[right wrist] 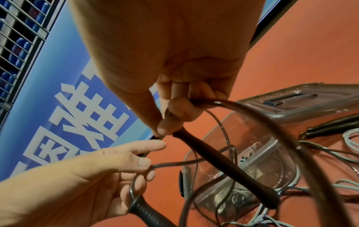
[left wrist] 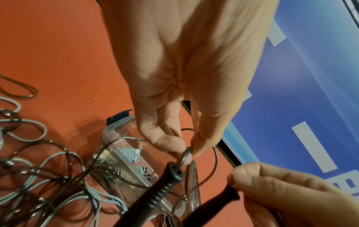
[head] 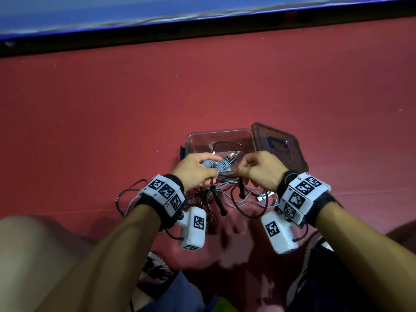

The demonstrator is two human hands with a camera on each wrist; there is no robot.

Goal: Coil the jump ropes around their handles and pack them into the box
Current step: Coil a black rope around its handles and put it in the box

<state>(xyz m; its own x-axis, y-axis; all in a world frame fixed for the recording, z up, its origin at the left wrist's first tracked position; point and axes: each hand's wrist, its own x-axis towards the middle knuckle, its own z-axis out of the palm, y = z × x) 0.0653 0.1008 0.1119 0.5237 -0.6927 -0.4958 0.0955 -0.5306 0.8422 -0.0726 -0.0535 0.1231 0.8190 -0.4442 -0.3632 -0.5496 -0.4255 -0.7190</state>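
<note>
Both hands hold a dark jump rope just in front of the open box.

The left hand (left wrist: 174,86) pinches the thin dark cord (left wrist: 214,161) just above one ribbed black handle (left wrist: 155,198); the right hand (right wrist: 174,95) is curled around the top of the second black handle (right wrist: 223,164). The cord looks light, springy and a little slippery, so I think it is best to grip the stiff handles and guide the cord close to them. In the clear box (head: 219,137) I count two coiled grey ropes (left wrist: 129,155). On the red floor (head: 112,109) lie loose grey loops (head: 252,197) and dark cord; how many ropes they make I cannot tell. One lid (head: 280,146) leans beside the box.
</note>
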